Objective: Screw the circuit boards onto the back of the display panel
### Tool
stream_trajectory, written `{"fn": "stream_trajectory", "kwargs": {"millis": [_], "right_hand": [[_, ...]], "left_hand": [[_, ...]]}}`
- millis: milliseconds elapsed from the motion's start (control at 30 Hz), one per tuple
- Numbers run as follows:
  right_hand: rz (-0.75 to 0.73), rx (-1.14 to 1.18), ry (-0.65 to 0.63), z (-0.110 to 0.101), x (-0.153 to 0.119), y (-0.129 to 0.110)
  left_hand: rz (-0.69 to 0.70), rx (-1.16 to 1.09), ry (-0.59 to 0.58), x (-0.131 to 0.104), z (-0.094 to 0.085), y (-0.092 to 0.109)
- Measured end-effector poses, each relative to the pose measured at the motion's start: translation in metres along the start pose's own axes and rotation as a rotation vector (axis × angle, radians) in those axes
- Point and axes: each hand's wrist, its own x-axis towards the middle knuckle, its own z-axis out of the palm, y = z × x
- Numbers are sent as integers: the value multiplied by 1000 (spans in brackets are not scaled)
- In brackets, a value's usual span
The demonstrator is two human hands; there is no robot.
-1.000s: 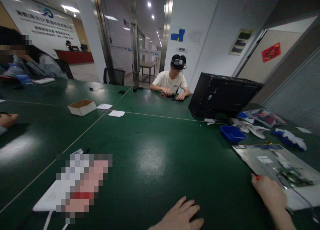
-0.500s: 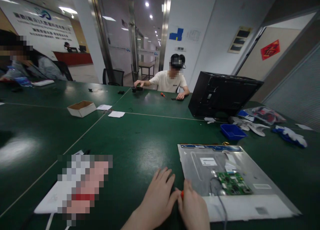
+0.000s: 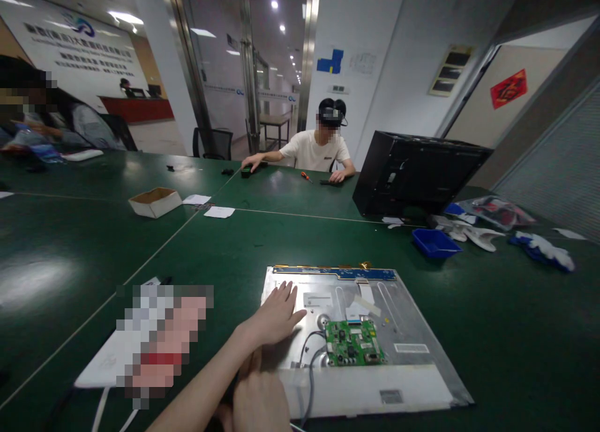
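A flat metal display panel (image 3: 412,332) lies on the green table in front of me, its back side up. A green circuit board (image 3: 355,342) with grey cables sits on the panel. My left hand (image 3: 279,316) rests on the panel's left part, its fingers stretched out and nothing in it. Below my left wrist, my right hand (image 3: 260,394) is at the panel's lower left edge with its fingers curled. What those fingers hold, if anything, is hidden.
A blue tray (image 3: 435,243), gloves (image 3: 541,251) and a large black monitor casing (image 3: 422,175) stand beyond the panel. Left are a white box (image 3: 154,202) and a white device (image 3: 105,363) with cables. Across the table sits a person (image 3: 316,149); another is far left.
The panel with its board has shifted left. My left hand has moved from the bare table onto the panel. My right hand has moved left and lower, under my left wrist.
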Motion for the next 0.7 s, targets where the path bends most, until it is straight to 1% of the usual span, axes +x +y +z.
{"fn": "stream_trajectory", "kwargs": {"millis": [33,100,200,267,300,333,367,433,467,500,567,600,633,700], "right_hand": [[-16,-3,4,2,0,-3],[-54,4,-12,8,-1,-8],[-108,14,-67,17,-8,-8],[-144,8,-134,11,-19,3],[-159,17,-145,4,-27,14],[-132,20,-149,-7,-35,29],[-81,23,-126,-20,-45,47],[35,48,4,-46,-65,94],[114,54,83,-57,-75,120],[226,41,146,-64,-83,146],[408,-18,197,-70,-97,192],[454,-44,219,-69,-102,210],[495,-65,228,-66,-105,224],[564,-84,208,-57,-109,241]], "left_hand": [[-18,13,-16,3,3,-5],[-14,23,-2,5,9,-12],[6,25,19,4,16,-20],[11,49,64,0,19,-24],[12,66,95,-2,20,-26],[9,84,127,-5,21,-28],[4,100,151,-7,21,-30],[-17,120,180,-12,22,-35],[-26,124,184,-13,22,-37],[-33,124,183,-15,22,-39],[-47,120,173,-17,21,-42],[-57,116,169,-18,21,-43],[-67,114,166,-18,21,-44],[-82,111,169,-18,21,-44]]}}
